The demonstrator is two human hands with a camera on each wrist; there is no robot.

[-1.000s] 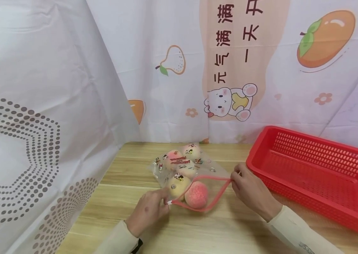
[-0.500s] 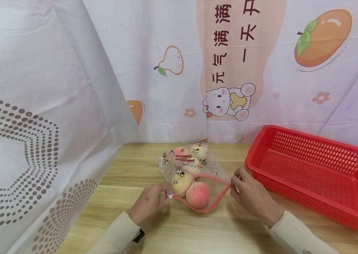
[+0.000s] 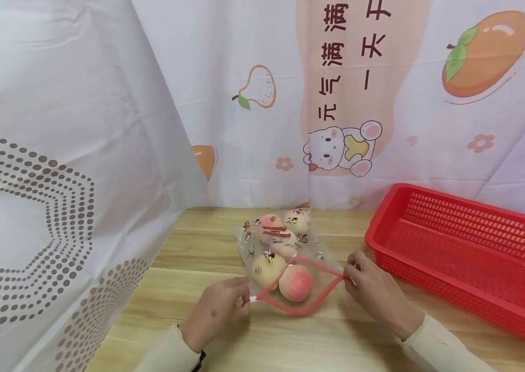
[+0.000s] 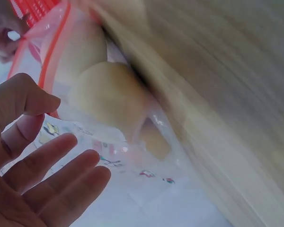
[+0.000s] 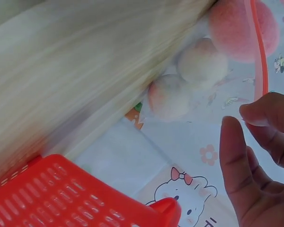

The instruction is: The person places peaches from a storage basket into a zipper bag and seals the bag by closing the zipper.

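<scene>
A clear zip bag [image 3: 315,248] with small cartoon prints and a red zip band [image 3: 300,310] lies on the wooden table, its mouth spread toward me. Several peaches are inside; a pink one [image 3: 296,283] sits at the mouth, with a yellowish one [image 3: 268,269] beside it. My left hand [image 3: 218,312] pinches the mouth's left corner, by the white slider [image 3: 252,298]. In the left wrist view, thumb and index finger meet at the band while the other fingers [image 4: 68,189] extend. My right hand [image 3: 376,292] pinches the opposite corner between thumb and index finger.
On the right stands a red plastic basket [image 3: 453,276] with perforated walls, close to my right hand. Behind the wooden table [image 3: 188,258] hangs a printed white cloth [image 3: 253,139], and more patterned cloth [image 3: 118,155] covers the left side.
The bag's far end has shifted to the right. The peach at the mouth has turned, showing a paler face. Both hands still hold the corners; the right one has come slightly nearer me.
</scene>
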